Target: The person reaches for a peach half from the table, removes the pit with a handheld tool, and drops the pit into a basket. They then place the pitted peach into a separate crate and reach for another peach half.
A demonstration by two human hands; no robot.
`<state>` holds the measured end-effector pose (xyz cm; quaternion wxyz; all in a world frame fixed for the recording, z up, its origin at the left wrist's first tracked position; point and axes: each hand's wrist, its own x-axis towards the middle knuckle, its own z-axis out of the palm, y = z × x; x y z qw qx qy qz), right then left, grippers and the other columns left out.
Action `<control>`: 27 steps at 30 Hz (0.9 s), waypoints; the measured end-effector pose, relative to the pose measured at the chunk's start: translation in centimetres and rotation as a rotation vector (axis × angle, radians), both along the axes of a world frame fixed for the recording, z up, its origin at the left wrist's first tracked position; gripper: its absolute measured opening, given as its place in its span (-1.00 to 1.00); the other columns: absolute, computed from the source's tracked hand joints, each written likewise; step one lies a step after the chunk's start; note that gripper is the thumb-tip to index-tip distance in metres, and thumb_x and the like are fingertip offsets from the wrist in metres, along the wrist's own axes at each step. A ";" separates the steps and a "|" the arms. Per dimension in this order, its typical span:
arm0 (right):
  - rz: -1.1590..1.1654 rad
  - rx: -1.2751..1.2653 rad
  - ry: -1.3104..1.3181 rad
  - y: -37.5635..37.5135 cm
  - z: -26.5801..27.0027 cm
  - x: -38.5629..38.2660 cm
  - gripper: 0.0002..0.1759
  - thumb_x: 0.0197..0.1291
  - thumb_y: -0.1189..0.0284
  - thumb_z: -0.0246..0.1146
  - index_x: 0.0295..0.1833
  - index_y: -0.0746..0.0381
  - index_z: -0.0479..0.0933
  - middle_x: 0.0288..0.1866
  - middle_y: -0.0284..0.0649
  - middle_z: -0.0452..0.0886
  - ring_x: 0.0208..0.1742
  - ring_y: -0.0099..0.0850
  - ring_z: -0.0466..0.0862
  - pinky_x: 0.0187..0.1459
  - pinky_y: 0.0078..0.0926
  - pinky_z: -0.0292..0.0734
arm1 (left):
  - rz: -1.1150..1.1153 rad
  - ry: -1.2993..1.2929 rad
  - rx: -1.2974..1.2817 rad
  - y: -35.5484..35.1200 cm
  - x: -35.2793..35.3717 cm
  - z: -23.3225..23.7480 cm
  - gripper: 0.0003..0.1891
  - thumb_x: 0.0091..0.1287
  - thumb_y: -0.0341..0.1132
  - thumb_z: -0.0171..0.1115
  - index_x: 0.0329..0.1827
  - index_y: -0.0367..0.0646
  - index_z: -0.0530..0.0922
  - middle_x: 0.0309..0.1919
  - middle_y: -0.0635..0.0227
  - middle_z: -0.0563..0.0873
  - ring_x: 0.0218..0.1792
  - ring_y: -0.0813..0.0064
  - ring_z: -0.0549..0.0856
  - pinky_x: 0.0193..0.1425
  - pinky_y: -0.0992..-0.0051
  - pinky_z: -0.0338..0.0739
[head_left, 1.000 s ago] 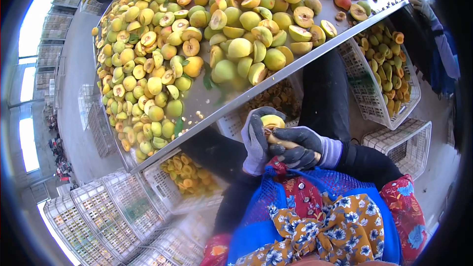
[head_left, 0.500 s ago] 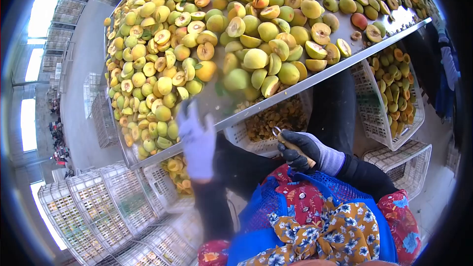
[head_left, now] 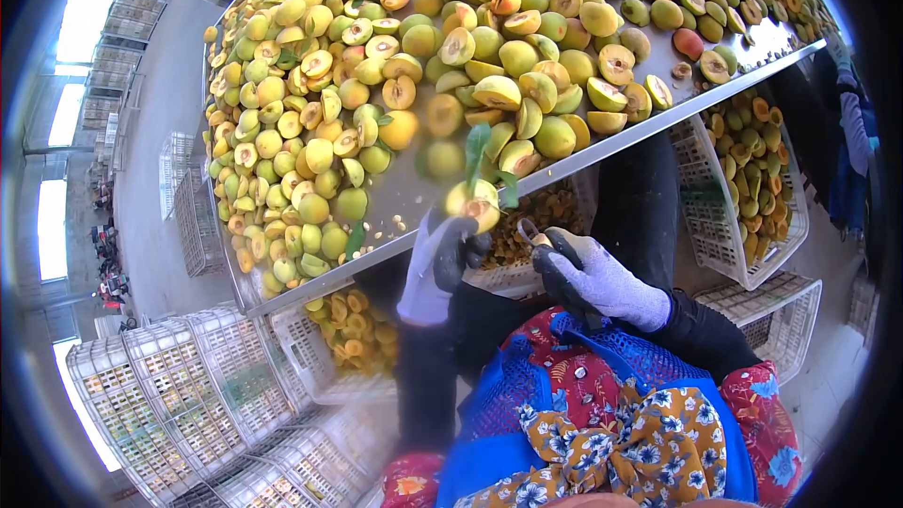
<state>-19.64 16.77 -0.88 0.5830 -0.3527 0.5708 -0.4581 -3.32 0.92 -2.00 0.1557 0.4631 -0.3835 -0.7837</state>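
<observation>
My left hand point(head_left: 442, 259), in a pale lilac glove with dark fingers, grips a halved fruit point(head_left: 473, 204) with green leaves, its cut face showing, just off the table's near edge. To its right my right hand point(head_left: 588, 273), gloved the same way, is closed around a tool with a looped metal tip point(head_left: 530, 230), which points toward the fruit without touching it. Many yellow-green fruits point(head_left: 320, 155), whole and halved, cover the metal table point(head_left: 414, 193). Under the edge, between my hands, a white crate point(head_left: 499, 277) holds small brownish pieces.
The metal rim point(head_left: 602, 152) runs diagonally before me. A crate of halves point(head_left: 752, 268) stands at the right, above an overturned-looking crate point(head_left: 800, 320). Another crate with fruit point(head_left: 306, 357) is at lower left beside stacked crates point(head_left: 169, 386). Parts of other people show at both upper corners.
My left hand has moved right from the table edge and now holds a leafy fruit half. My right hand has turned slightly, the tool still in it.
</observation>
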 end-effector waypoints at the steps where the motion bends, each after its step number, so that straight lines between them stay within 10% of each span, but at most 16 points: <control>1: 0.032 -0.117 0.186 -0.1 0.0 0.2 -0.73 0.47 0.30 0.12 -0.16 0.31 0.43 -0.51 -0.14 0.48 -0.49 -0.26 0.58 -0.47 -0.27 0.43 | -0.107 0.012 -0.075 0.6 0.6 -0.5 -0.51 0.35 -0.21 0.12 0.35 -0.05 0.41 -0.07 0.21 0.69 -0.44 0.51 0.69 -0.49 0.67 0.55; 6: 0.145 -0.241 0.606 0.1 0.4 0.7 -0.71 0.45 0.30 0.11 -0.07 0.36 0.37 -0.52 0.11 0.58 -0.42 0.12 0.63 -0.41 0.01 0.47 | 0.070 0.295 0.214 3.8 0.3 -1.3 -0.45 0.53 0.16 -0.04 0.28 -0.11 0.43 0.01 0.22 0.65 -0.03 0.35 0.69 -0.12 0.41 0.69; 12: 0.175 -0.208 0.677 0.5 -0.4 1.6 -0.60 0.41 0.25 0.15 -0.06 0.44 0.32 -0.61 0.06 0.52 -0.54 0.03 0.62 -0.52 -0.06 0.46 | 0.199 0.148 -0.025 7.0 -1.0 1.0 -0.56 0.62 0.00 -0.10 0.18 -0.22 0.45 -0.08 0.23 0.64 -0.05 0.43 0.67 0.01 0.43 0.65; 14: 0.178 -0.186 0.704 0.8 -0.2 2.0 -0.60 0.40 0.26 0.16 -0.06 0.45 0.32 -0.62 0.04 0.52 -0.56 0.02 0.62 -0.54 -0.06 0.46 | 0.059 -0.035 -0.536 7.3 -0.7 -0.9 -0.57 0.63 -0.03 -0.10 0.11 -0.26 0.50 -0.10 0.23 0.64 -0.09 0.47 0.64 0.04 0.46 0.60; 18: 0.118 -0.223 0.704 1.1 -0.7 2.5 -0.60 0.40 0.28 0.16 -0.06 0.47 0.32 -0.67 -0.02 0.51 -0.62 0.00 0.60 -0.58 -0.07 0.43 | 0.189 0.008 -0.469 7.7 -0.8 -2.3 -0.60 0.64 -0.10 -0.13 0.06 -0.28 0.53 -0.11 0.22 0.65 -0.12 0.47 0.64 0.02 0.47 0.56; 24: 0.298 -0.397 0.798 1.5 -1.5 1.7 -0.58 0.27 0.40 0.21 0.11 0.45 0.32 -0.31 0.14 0.54 -0.35 -0.06 0.64 -0.40 -0.18 0.54 | 0.166 -0.151 -0.705 8.6 -1.3 -2.4 -0.63 0.64 -0.17 -0.15 0.07 -0.30 0.53 -0.15 0.17 0.67 -0.12 0.39 0.66 0.05 0.43 0.55; 27: 0.292 -0.245 0.172 1.3 -0.9 0.7 -0.61 0.26 0.40 0.19 0.12 0.40 0.37 -0.22 0.11 0.49 -0.29 -0.12 0.60 -0.34 -0.27 0.53 | 0.150 -0.246 -0.858 9.2 -2.2 -1.0 -0.64 0.63 -0.19 -0.13 0.07 -0.29 0.54 -0.17 0.14 0.68 -0.15 0.35 0.68 0.05 0.41 0.55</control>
